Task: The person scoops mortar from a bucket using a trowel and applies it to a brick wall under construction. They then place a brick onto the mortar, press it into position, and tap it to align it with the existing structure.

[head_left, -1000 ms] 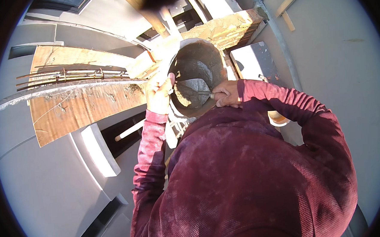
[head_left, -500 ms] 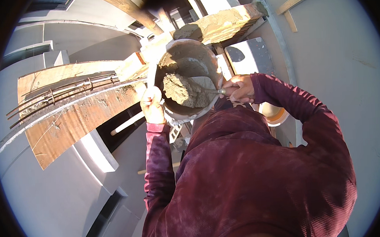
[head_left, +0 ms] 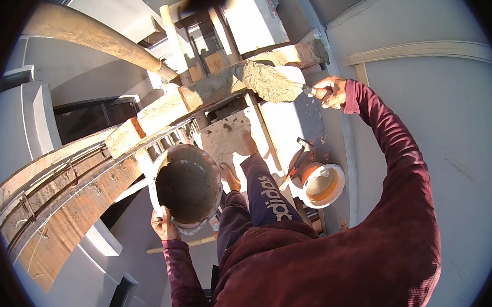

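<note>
My right hand is closed round the handle of a trowel. A thick heap of wet grey mortar covers most of the blade, which is over the top of a brick course. Mortar also lies along that course, left of the trowel. At the lower left, my left hand grips the rim of a large bucket. Grey mortar sits inside it, partly in shadow. The fingers on the bucket's far side are hidden.
A small white pail with an orange inside stands right of my legs, beside a hammer. My bare feet are on a spattered board. Wooden formwork with steel bars extends left; a thick pole slants above. A grey wall rises at right.
The trowel with its mortar has moved out of the bucket, up and right to the brick course. My left hand and the bucket have moved down and left.
</note>
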